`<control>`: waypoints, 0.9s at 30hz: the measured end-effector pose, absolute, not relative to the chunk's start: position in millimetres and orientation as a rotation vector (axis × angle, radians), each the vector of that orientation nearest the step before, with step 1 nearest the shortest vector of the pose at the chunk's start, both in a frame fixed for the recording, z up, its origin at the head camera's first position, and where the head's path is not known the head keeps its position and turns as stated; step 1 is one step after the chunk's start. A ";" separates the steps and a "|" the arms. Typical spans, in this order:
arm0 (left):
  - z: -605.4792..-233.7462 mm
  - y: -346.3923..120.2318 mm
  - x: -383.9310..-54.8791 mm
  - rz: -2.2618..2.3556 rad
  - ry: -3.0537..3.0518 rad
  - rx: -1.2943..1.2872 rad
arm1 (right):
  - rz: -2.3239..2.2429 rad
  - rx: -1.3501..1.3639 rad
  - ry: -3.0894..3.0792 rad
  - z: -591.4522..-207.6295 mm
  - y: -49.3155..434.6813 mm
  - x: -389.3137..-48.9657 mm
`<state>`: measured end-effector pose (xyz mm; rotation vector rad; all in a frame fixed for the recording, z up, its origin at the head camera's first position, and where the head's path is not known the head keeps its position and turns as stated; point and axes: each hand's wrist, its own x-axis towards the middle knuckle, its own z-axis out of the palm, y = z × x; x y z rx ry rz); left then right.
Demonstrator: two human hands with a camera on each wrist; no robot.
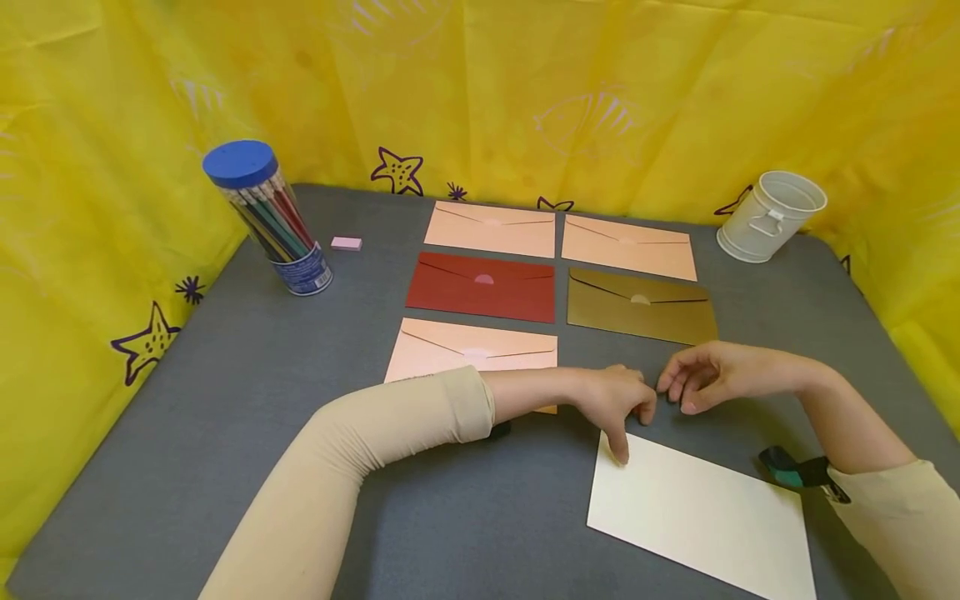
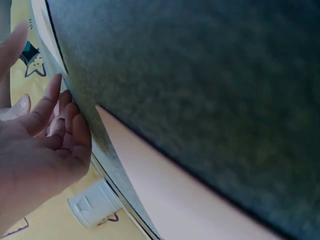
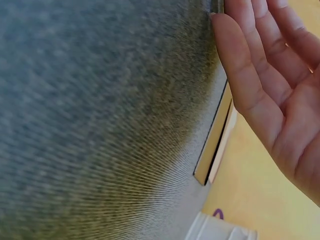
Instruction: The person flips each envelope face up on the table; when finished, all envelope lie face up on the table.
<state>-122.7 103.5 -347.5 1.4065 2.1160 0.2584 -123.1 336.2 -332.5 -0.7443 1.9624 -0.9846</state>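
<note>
A plain cream rectangle of envelope size (image 1: pixel 697 517) lies slanted on the dark table, its printed or flap side not visible. My left hand (image 1: pixel 611 400) is over its upper left corner, one digit extended down at that corner; whether it presses there I cannot tell. In the left wrist view the fingers of the left hand (image 2: pixel 50 135) bend loosely, with nothing between them. My right hand (image 1: pixel 712 377) hovers or rests just beyond the cream piece, fingers loosely bent and holding nothing. Under the left forearm, a peach envelope (image 1: pixel 480 342) is partly hidden.
Two peach envelopes (image 1: pixel 491 232) lie at the back, with a red envelope (image 1: pixel 480 292) and a gold envelope (image 1: pixel 637 312) before them. A blue-lidded tub of pencils (image 1: pixel 262 217) stands left beside a pink eraser (image 1: pixel 347 243). At the back right is a white metal pail (image 1: pixel 768 218).
</note>
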 end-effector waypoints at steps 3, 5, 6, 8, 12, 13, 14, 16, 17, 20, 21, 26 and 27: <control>-347.6 104.3 -116.7 0.150 2.158 1.407 | -0.973 -0.729 1.953 -335.1 335.9 -120.8; -347.7 105.0 -113.5 0.112 2.183 1.392 | -0.967 -0.725 1.959 -336.3 335.8 -119.7; -347.8 105.3 -112.1 0.099 2.195 1.386 | -0.966 -0.723 1.960 -336.5 335.7 -119.2; -348.1 105.8 -110.1 0.076 2.222 1.367 | -0.961 -0.723 1.966 -336.2 335.3 -118.6; -348.5 107.1 -107.8 -0.011 2.281 1.350 | -0.950 -0.718 1.989 -332.4 335.2 -117.6; -348.5 107.3 -107.7 -0.027 2.293 1.352 | -0.946 -0.718 1.999 -330.9 335.5 -117.4; -348.4 107.5 -107.6 -0.040 2.301 1.355 | -0.946 -0.718 2.006 -329.6 336.0 -117.2; -347.9 107.6 -107.6 -0.050 2.310 1.359 | -0.947 -0.717 2.016 -327.4 337.3 -116.7; -348.0 107.6 -107.7 -0.050 2.312 1.359 | -0.950 -0.721 2.019 -326.6 337.8 -116.5; -347.6 107.2 -109.1 -0.041 2.301 1.366 | -0.964 -0.739 2.011 -326.9 339.1 -115.8; -347.7 107.2 -110.1 -0.031 2.293 1.364 | -0.968 -0.739 2.007 -327.2 339.4 -115.5; -344.3 103.8 -117.2 0.069 2.247 1.263 | -0.972 -0.727 2.005 -328.7 340.5 -114.9; -343.3 102.8 -118.8 0.100 2.236 1.231 | -0.970 -0.721 2.008 -328.9 340.7 -114.8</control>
